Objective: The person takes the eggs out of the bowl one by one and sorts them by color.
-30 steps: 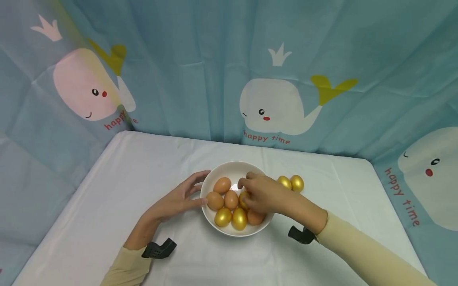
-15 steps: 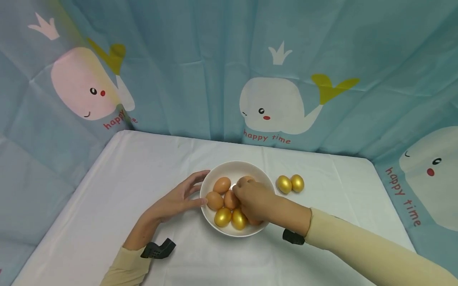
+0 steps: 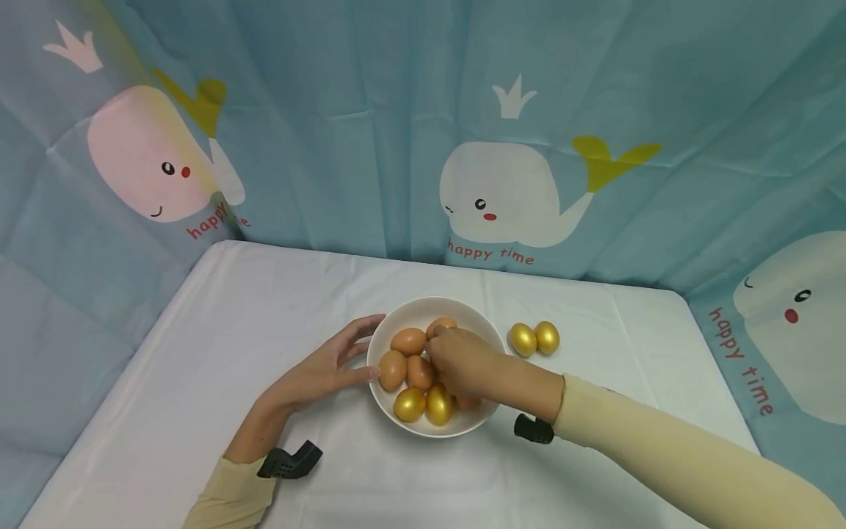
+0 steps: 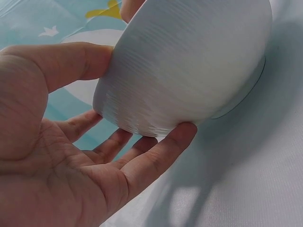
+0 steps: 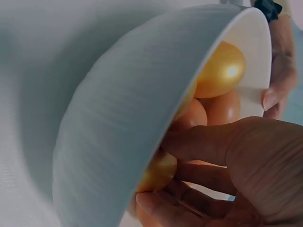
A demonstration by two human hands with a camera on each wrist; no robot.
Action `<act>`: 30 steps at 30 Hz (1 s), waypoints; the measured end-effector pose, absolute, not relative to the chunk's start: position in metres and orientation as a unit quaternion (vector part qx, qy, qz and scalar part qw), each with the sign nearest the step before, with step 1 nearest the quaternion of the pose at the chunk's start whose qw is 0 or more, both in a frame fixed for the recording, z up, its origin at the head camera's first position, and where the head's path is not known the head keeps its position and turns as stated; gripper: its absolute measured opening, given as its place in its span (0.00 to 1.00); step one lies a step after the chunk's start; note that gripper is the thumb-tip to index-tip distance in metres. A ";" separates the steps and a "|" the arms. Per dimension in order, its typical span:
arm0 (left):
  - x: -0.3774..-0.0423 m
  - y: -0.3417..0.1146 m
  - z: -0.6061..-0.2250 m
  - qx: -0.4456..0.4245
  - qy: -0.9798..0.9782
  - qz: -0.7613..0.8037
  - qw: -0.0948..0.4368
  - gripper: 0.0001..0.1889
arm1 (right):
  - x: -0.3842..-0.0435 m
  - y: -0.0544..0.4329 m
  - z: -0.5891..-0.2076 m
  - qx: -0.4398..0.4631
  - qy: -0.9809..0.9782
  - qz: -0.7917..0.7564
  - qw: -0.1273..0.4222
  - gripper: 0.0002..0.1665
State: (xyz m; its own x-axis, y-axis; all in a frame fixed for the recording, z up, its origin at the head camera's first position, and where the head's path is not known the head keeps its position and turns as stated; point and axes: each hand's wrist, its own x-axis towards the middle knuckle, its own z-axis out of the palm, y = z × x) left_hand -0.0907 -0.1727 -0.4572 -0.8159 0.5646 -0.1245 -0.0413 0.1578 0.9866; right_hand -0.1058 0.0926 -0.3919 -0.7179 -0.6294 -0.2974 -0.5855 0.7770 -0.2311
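Observation:
A white bowl with brown eggs and gold eggs in it stands on the table. My left hand holds its left side, thumb at the rim and fingers spread along the outer wall. Inside the bowl, towards its right side, is my right hand, palm down. In the right wrist view, its thumb and fingers grip a gold egg low among the others. From the head view that egg is hidden under the hand. A brown egg lies just beyond the right fingers.
Two more gold eggs, a left one and a right one, lie side by side on the white tablecloth, right of the bowl. Behind the table hangs a blue curtain printed with whales. Each wrist carries a black camera mount.
My right hand has moved left and deeper into the bowl. The brown egg at the back, earlier under the fingers, now shows and sits further left. My left hand stays at the bowl.

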 end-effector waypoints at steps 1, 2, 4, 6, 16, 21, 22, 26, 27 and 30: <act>-0.090 -0.173 -0.457 0.180 0.721 0.624 0.243 0.42 | -0.105 0.092 -0.391 -0.323 0.926 -0.061 0.187 0.05; -0.090 -0.173 -0.457 0.179 0.721 0.624 0.242 0.42 | -0.105 0.091 -0.390 -0.319 0.927 -0.061 0.189 0.05; -0.090 -0.174 -0.456 0.178 0.722 0.624 0.241 0.42 | -0.102 0.089 -0.388 -0.309 0.929 -0.063 0.193 0.07; -0.090 -0.174 -0.457 0.177 0.723 0.624 0.240 0.42 | -0.101 0.089 -0.387 -0.304 0.932 -0.064 0.190 0.09; -0.090 -0.173 -0.457 0.178 0.720 0.623 0.248 0.43 | -0.098 0.096 -0.392 -0.278 0.938 -0.082 0.192 0.05; -0.091 -0.172 -0.457 0.182 0.718 0.624 0.249 0.43 | -0.097 0.099 -0.392 -0.281 0.936 -0.073 0.199 0.11; -0.090 -0.173 -0.458 0.182 0.718 0.624 0.248 0.43 | -0.098 0.099 -0.392 -0.281 0.936 -0.072 0.201 0.13; -0.090 -0.173 -0.458 0.182 0.719 0.624 0.246 0.43 | -0.100 0.102 -0.387 -0.279 0.935 -0.081 0.203 0.18; -0.090 -0.173 -0.458 0.182 0.718 0.625 0.246 0.43 | -0.100 0.103 -0.386 -0.276 0.936 -0.087 0.202 0.18; -0.090 -0.173 -0.457 0.182 0.719 0.625 0.244 0.43 | -0.102 0.107 -0.383 -0.267 0.936 -0.110 0.198 0.20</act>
